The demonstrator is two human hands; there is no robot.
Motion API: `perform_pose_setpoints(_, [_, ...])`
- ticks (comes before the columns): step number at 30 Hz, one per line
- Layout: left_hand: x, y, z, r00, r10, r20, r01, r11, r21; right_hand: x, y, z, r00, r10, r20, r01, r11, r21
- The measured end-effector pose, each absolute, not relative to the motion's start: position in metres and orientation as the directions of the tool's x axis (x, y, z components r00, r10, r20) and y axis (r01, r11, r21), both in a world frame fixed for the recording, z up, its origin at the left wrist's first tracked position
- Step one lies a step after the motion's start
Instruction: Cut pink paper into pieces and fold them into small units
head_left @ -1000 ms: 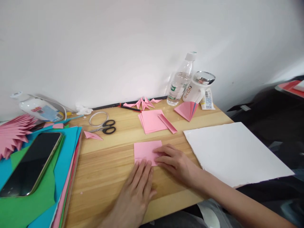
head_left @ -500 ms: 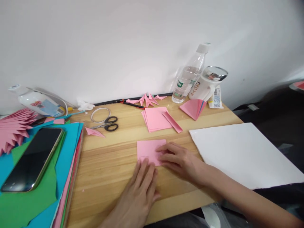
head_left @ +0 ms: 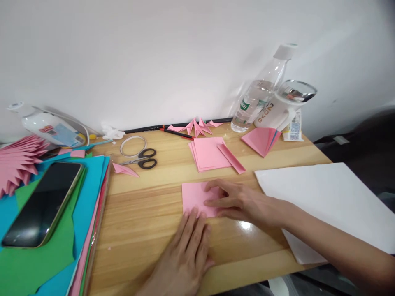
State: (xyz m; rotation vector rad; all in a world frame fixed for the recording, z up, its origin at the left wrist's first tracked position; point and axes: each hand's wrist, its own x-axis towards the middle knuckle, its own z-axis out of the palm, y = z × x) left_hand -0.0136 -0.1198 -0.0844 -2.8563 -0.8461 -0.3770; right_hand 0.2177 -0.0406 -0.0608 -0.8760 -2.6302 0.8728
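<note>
A pink sheet of paper [head_left: 194,195] lies flat on the wooden table. My left hand [head_left: 185,246] rests with outstretched fingers, their tips on the sheet's near edge. A small pink corner, perhaps another piece of paper, shows beside this hand's thumb side. From the right, my right hand [head_left: 231,200] touches the sheet with its fingers apart and slightly bent. Beyond the sheet lies a stack of pink squares [head_left: 210,154], with a folded pink strip [head_left: 231,158] on its right side.
Scissors [head_left: 146,158] and a roll of tape [head_left: 132,146] lie back left, by a pink folded piece [head_left: 126,169]. A phone [head_left: 43,205] rests on coloured papers [head_left: 92,193]. A water bottle [head_left: 256,98], a mug [head_left: 274,111] and a white board [head_left: 321,197] are at right.
The view has shifted a little, so most things appear further right. My right hand's fingers have spread more over the pink sheet. My left hand stays at its near edge.
</note>
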Motion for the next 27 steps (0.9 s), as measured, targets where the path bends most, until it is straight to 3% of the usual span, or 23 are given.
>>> perform_pose_setpoints(7, [-0.013, -0.119, -0.083, 0.816, 0.512, 0.268, 0.549, -0.831, -0.085, 0.217, -0.028, -0.058, -0.812, 0.576, -0.094, 0.477, 0.562, -0.676])
perform_pose_setpoints(13, [-0.014, -0.12, -0.084, 0.817, 0.513, 0.262, 0.548, -0.833, -0.076, 0.215, -0.023, -0.059, -0.813, 0.575, -0.088, 0.459, 0.541, -0.705])
perform_pose_setpoints(27, [-0.014, -0.119, -0.09, 0.831, 0.523, 0.189, 0.546, -0.832, -0.1, 0.211, -0.003, -0.051, -0.882, 0.453, -0.132, 0.432, 0.663, -0.612])
